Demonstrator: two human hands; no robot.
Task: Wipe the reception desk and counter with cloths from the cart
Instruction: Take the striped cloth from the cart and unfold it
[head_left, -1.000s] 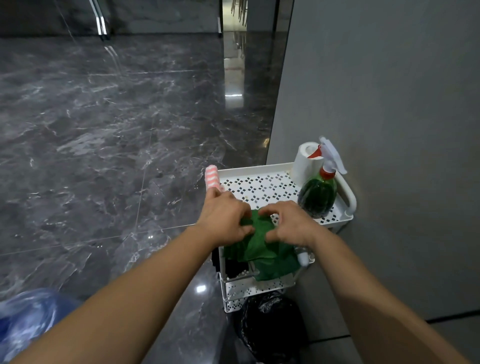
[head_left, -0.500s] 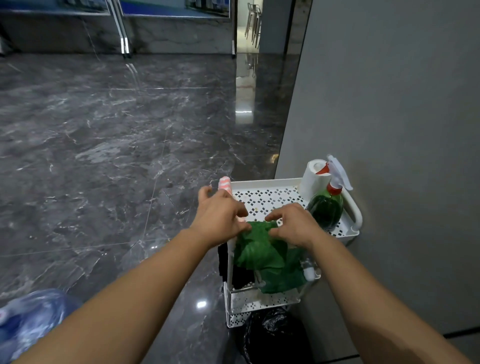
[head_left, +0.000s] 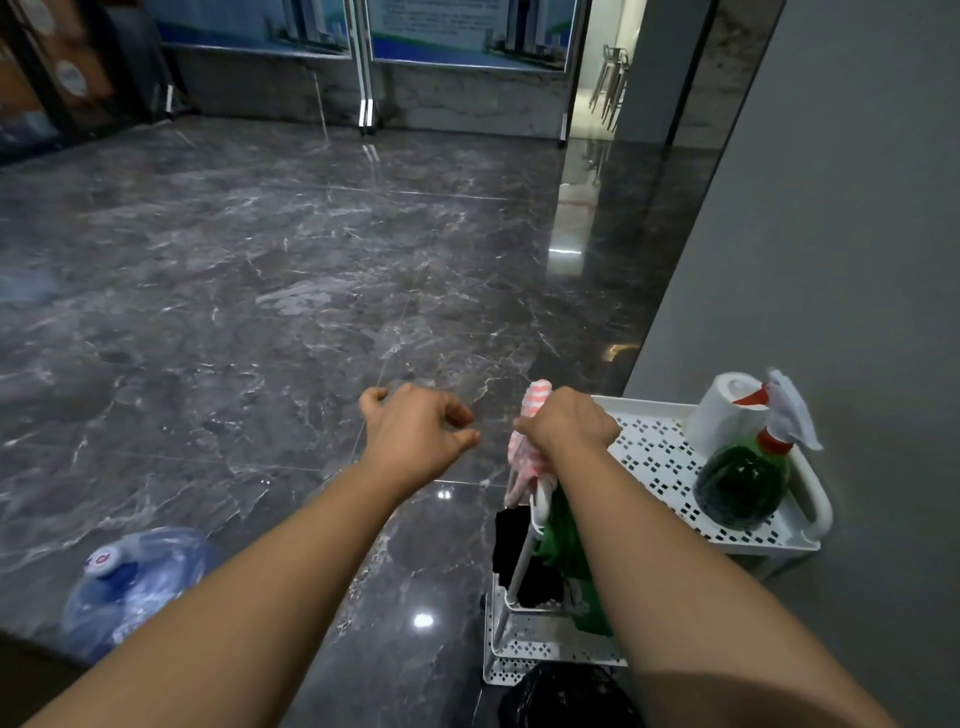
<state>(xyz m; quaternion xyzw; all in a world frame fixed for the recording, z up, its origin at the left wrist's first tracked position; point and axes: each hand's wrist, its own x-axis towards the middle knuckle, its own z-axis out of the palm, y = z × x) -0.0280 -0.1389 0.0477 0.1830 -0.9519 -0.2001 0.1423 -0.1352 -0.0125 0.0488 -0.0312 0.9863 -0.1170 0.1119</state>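
Observation:
A white perforated cart (head_left: 660, 457) stands against the grey wall at the lower right. A pink-and-white striped cloth (head_left: 524, 457) hangs over its left handle. My right hand (head_left: 566, 423) grips this cloth at the top of the handle. Below my right forearm a green cloth (head_left: 563, 540) hangs on the cart's near side, with a dark cloth (head_left: 511, 545) beside it. My left hand (head_left: 415, 431) hovers over the floor left of the cart, fingers curled and holding nothing.
A green spray bottle (head_left: 743, 483) and a paper roll (head_left: 724, 410) stand on the cart's top tray. A black bag (head_left: 566, 696) sits under the cart. A blue water jug (head_left: 130, 582) lies on the glossy marble floor at the lower left.
Both hands have let go of the green cloth. My right hand moved up onto the pink striped cloth, and my left hand moved left, away from the cart. The view tilted up.

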